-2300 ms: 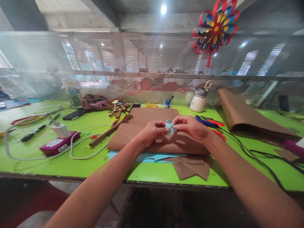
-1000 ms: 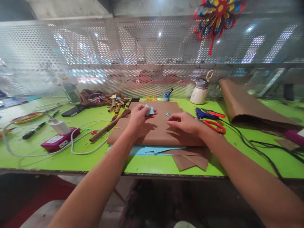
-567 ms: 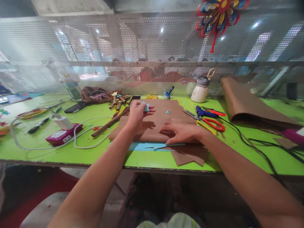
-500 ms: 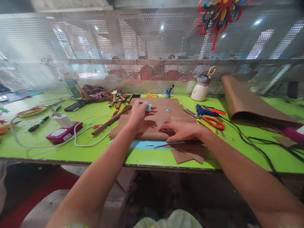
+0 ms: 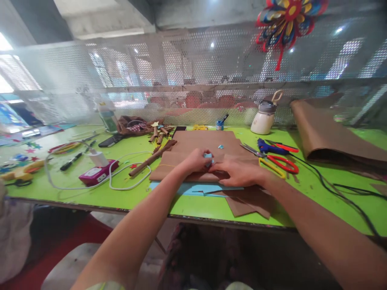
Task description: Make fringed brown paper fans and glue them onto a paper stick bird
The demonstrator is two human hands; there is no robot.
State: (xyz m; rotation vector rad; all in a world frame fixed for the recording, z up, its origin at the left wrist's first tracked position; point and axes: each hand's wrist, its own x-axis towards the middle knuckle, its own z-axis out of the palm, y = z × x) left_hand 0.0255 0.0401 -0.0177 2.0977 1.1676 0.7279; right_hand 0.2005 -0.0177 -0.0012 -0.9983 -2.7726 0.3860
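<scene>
My left hand [image 5: 198, 161] is closed on a small light blue piece of paper [image 5: 208, 157], above a folded sheet of brown paper [image 5: 205, 139]. Just to its right, my right hand [image 5: 240, 171] lies low over the brown paper, its thumb and fingers apart. Its fingertips come close to the held piece; whether they touch it I cannot tell. A tiny blue scrap [image 5: 221, 147] rests on the brown sheet beyond both hands. Blue paper strips [image 5: 187, 188] and brown offcuts [image 5: 248, 203] stick out at the sheet's near edge.
Scissors [image 5: 282, 164] and a blue glue gun [image 5: 269, 147] with a black cord are on the right, below a white bottle [image 5: 262, 119]. Leftward lie a rolled brown paper stick [image 5: 148, 162], a white cable and a purple power socket [image 5: 98, 172]. Large brown paper [image 5: 326, 133] stands far right.
My left hand has come down and right with the blue paper, close to my right hand. My right hand stays over the brown paper. The view has tilted up and turned slightly left.
</scene>
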